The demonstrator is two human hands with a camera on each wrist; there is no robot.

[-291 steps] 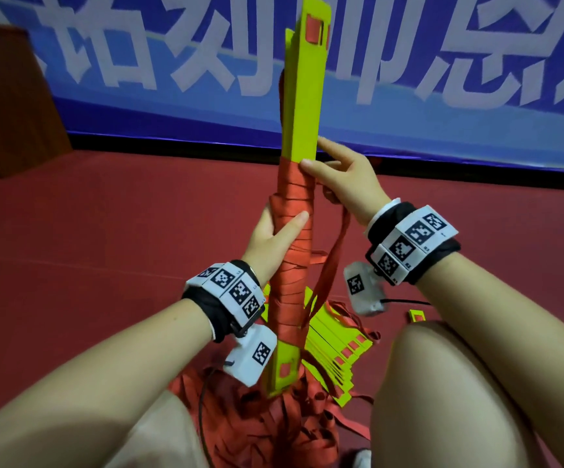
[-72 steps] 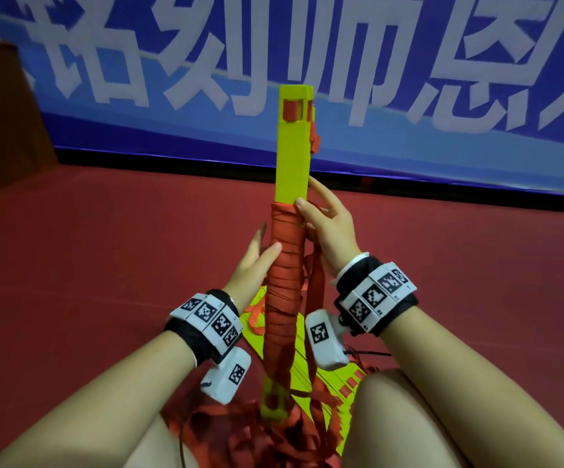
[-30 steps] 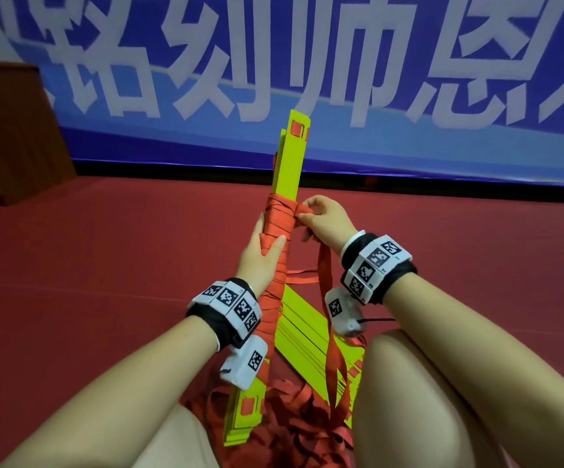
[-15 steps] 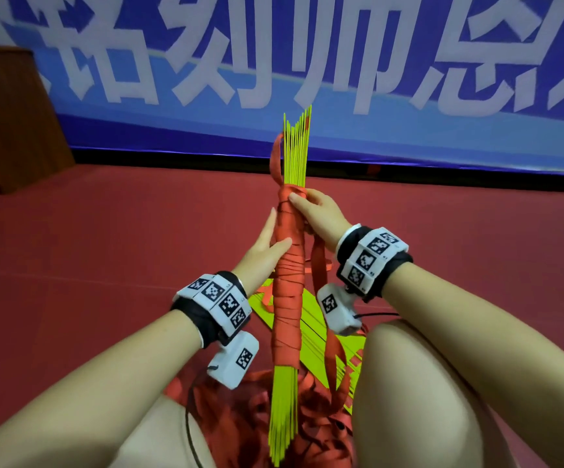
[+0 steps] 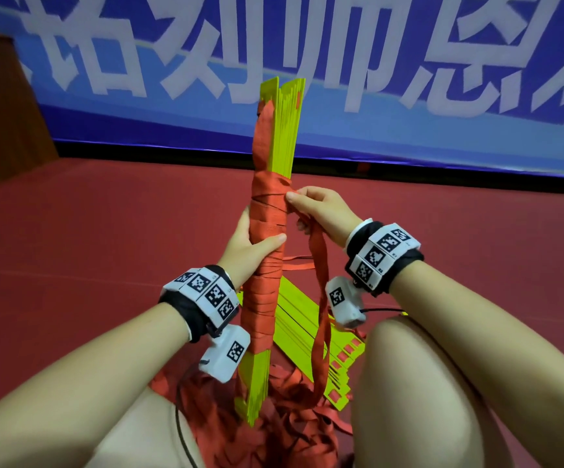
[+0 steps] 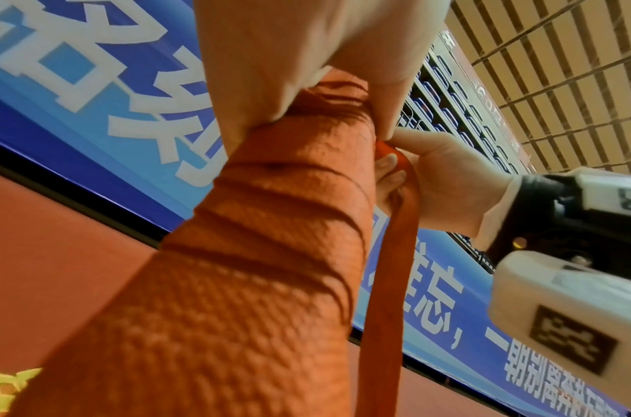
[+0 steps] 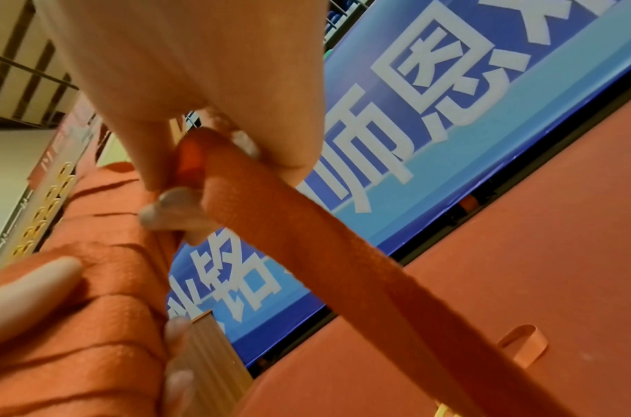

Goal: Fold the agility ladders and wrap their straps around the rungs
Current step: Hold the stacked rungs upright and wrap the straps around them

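Observation:
A stack of yellow-green rungs [image 5: 287, 130] stands upright in front of me, its middle bound in many turns of red strap [image 5: 267, 251]. My left hand [image 5: 251, 243] grips the wrapped bundle [image 6: 271, 254] at mid-height, thumb across the front. My right hand [image 5: 317, 206] pinches the loose strap [image 7: 307, 225] against the bundle's right side, just under the top turns. From that hand the strap [image 5: 319, 332] hangs down in a long loop to the floor. One strap run [image 5: 263, 136] lies up the bare rungs' left edge.
A second folded ladder's yellow rungs [image 5: 311, 336] lie on the red floor [image 5: 88, 238] between my knees, over a heap of tangled red straps [image 5: 273, 430]. A blue banner [image 5: 408, 79] closes the far side and a brown wooden box [image 5: 0, 113] stands far left.
The bundle has turned a little, now showing the rungs' edges at an angle. My right hand slid slightly down its right side with the strap; the left hand's thumb now closes across the front.

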